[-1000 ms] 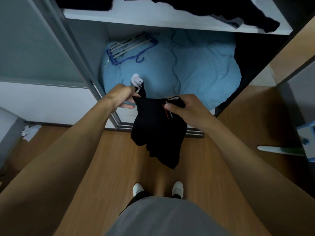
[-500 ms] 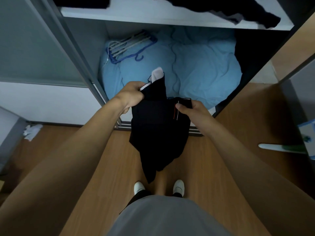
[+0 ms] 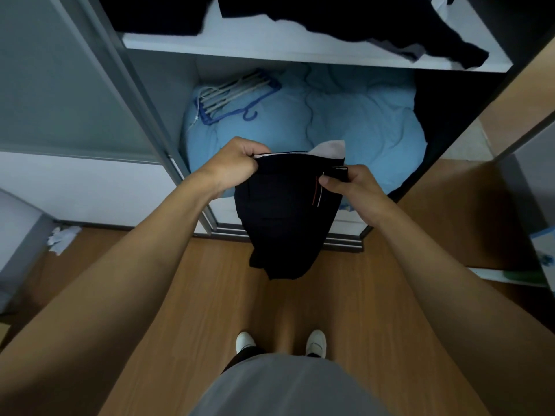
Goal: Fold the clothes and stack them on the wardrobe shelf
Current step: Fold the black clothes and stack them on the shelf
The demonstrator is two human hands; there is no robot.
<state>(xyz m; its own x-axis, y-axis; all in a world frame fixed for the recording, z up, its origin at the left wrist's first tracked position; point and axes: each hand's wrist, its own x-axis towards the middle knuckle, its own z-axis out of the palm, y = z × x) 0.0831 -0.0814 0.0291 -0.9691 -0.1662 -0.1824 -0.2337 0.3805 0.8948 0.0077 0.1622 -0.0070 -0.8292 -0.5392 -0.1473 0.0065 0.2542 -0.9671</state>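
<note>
Two bare hands held one black garment (image 3: 285,223) in the air below and in front of the wardrobe shelf (image 3: 270,52). The left hand (image 3: 237,165) had its fingers (image 3: 250,151) clamped on the garment's top left corner. The right hand (image 3: 354,187) pinched the top right corner between thumb and curled fingers. The cloth hung bunched beneath them, over the wooden floor (image 3: 195,295). A pale patch of lining (image 3: 330,148) poked up at the top edge. Beside the right thumb ran a short red and white stripe mark (image 3: 316,190), too small to tell whether it bore writing. On the shelf lay loose dark clothes (image 3: 360,22). Under the shelf sat a blue duvet (image 3: 366,130) with a bundle of hangers (image 3: 237,94) on its left side.
</note>
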